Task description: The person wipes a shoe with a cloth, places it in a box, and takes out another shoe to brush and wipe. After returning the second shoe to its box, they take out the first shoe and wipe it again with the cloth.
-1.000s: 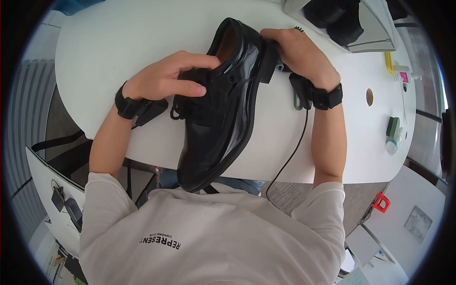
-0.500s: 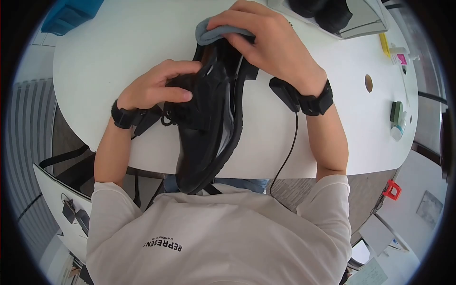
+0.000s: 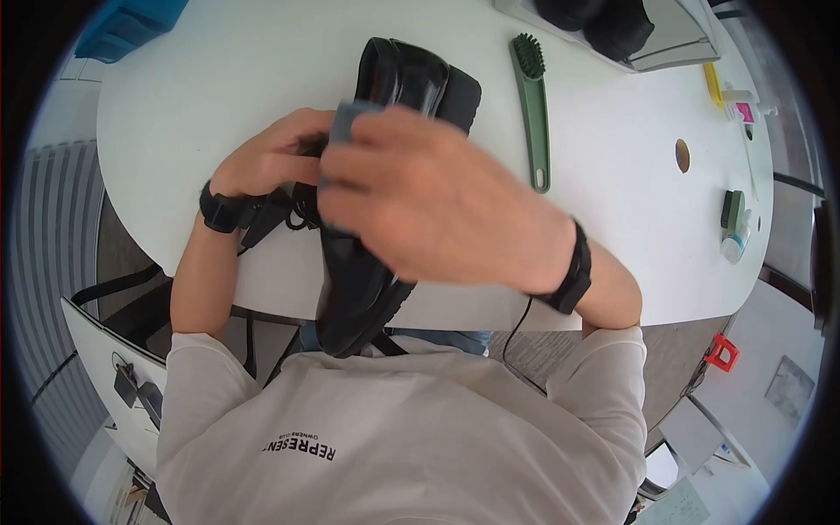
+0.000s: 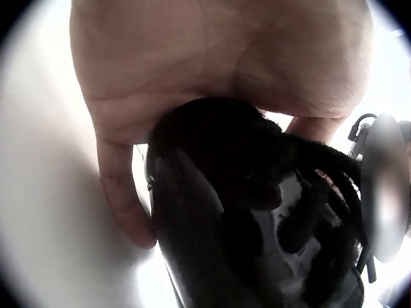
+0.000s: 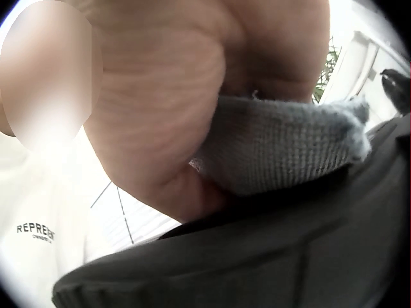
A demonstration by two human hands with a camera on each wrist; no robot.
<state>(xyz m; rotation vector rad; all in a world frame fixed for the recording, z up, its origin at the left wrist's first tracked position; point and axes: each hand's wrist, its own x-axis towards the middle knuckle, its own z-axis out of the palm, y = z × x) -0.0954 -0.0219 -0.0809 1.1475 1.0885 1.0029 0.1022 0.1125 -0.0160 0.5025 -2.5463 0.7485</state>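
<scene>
A glossy black lace-up dress shoe (image 3: 350,302) lies toe toward the person, over the table's near edge. My left hand (image 3: 262,157) grips it by the lace area; in the left wrist view its thumb and fingers straddle the shoe's dark upper (image 4: 199,250). A grey-blue ribbed cloth (image 3: 346,120) is bunched in my right hand (image 3: 437,197), which lies across the middle of the shoe and hides part of the laces. From the right wrist, the cloth (image 5: 276,144) shows against the upper, above the sole edge (image 5: 225,256).
To the right of the shoe lies a green long-handled brush (image 3: 535,114). A white box with black items (image 3: 682,52) stands at the back right, a blue container (image 3: 131,28) at the back left. A small brush (image 3: 730,210) and a bottle (image 3: 737,241) sit near the right edge.
My right hand has moved from the heel, over the shoe's opening with the cloth, to the lace area. The green brush is now uncovered. My left hand stays on the shoe.
</scene>
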